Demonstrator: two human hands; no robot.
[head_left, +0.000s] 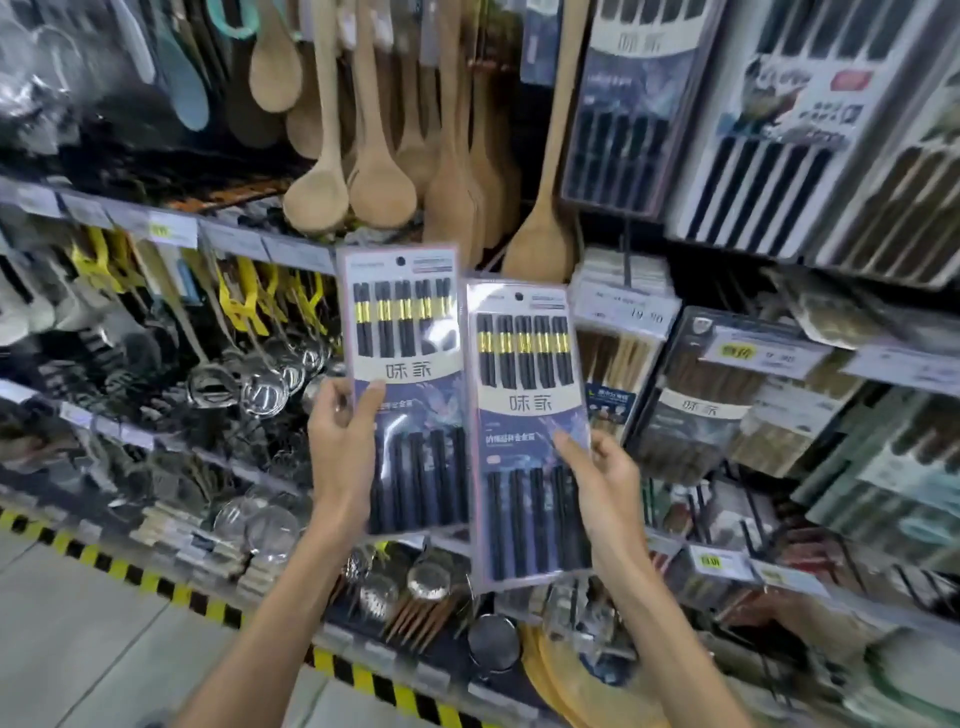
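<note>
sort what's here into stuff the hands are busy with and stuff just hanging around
In hand: left chopstick pack, held by left hand; right chopstick pack, held by right hand.
Just there: wooden spoons; steel ladles; price tag; hanging chopstick packs.

Chopstick packs (524, 405): small print illegible

I'm standing in a shop, kitchenware aisle. A price tag (626, 306) reading 19.90 is hanging at 2 o'clock; a yellow shelf label (171, 231) is sitting at 10. Wooden spoons (382, 192) are dangling at 12, steel ladles (260, 389) at 9, boxed chopstick sets (769, 156) at 1. Hazard tape (130, 571) is running along the shelf base at 7. I'm holding the left chopstick pack (400, 364) & right chopstick pack (524, 415), both sealed retail pkgs.
</note>
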